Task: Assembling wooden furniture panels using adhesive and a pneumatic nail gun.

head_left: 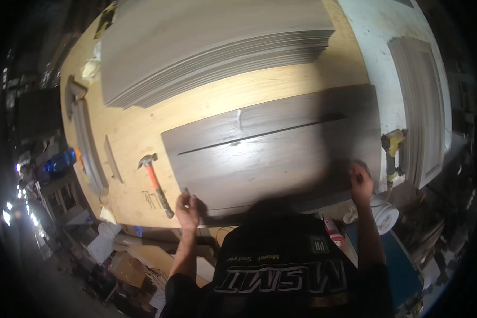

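On the plywood workbench (143, 127) a long grey wood-grain panel (270, 153) lies flat, running across the bench in front of the person, with a thin dark groove along its length. The left hand (187, 210) is at the panel's near left corner, fingers curled over the edge. The right hand (360, 183) rests at the near right end, fingers bent down onto the surface; whether they wrap the edge I cannot tell, as shadow covers that end. The person's head shadow also darkens the panel's near middle.

Just left of the panel lies a hammer (156, 183) with an orange handle. Farther back sits a tall stack of grey boards (212, 53). At the right, beside the panel's end, a yellow tool (393, 146) stands near a framed grey door panel (421, 106). A white roll (386, 214) shows below the right hand, partly hidden by the arm.
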`<state>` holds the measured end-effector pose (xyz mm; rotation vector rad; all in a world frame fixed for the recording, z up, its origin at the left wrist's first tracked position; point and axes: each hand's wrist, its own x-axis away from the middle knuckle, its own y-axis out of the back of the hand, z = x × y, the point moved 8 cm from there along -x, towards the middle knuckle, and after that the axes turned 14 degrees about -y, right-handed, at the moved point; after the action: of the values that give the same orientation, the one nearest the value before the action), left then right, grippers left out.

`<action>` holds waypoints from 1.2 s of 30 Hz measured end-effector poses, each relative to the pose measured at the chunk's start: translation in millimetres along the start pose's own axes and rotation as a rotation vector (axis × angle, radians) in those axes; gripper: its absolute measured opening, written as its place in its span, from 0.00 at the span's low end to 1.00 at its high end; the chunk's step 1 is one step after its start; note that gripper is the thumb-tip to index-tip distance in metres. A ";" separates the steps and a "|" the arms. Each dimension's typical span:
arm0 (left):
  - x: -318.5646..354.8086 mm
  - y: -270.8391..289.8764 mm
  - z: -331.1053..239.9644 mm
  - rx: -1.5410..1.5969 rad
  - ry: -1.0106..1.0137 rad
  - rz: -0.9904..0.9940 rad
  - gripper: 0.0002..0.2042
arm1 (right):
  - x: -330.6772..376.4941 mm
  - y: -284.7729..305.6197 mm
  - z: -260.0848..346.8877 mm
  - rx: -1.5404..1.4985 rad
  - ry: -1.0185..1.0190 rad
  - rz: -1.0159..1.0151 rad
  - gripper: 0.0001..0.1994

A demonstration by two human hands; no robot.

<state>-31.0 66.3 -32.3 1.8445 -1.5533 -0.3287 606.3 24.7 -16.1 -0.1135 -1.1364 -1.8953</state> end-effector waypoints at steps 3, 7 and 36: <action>23.2 42.2 20.2 -0.032 0.055 0.039 0.13 | 47.8 -30.1 -28.9 -0.103 -0.087 -0.005 0.15; 47.2 22.4 9.3 0.013 0.144 0.168 0.18 | 46.9 -8.0 -44.7 -0.207 -0.008 -0.020 0.17; 48.4 -229.0 -292.2 -0.534 -1.204 0.579 0.24 | -6.1 116.6 -9.0 0.238 0.310 -0.474 0.32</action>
<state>329.9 130.3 44.1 0.6402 -2.3111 -1.5666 697.9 1.4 53.1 0.6104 -1.2326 -2.0665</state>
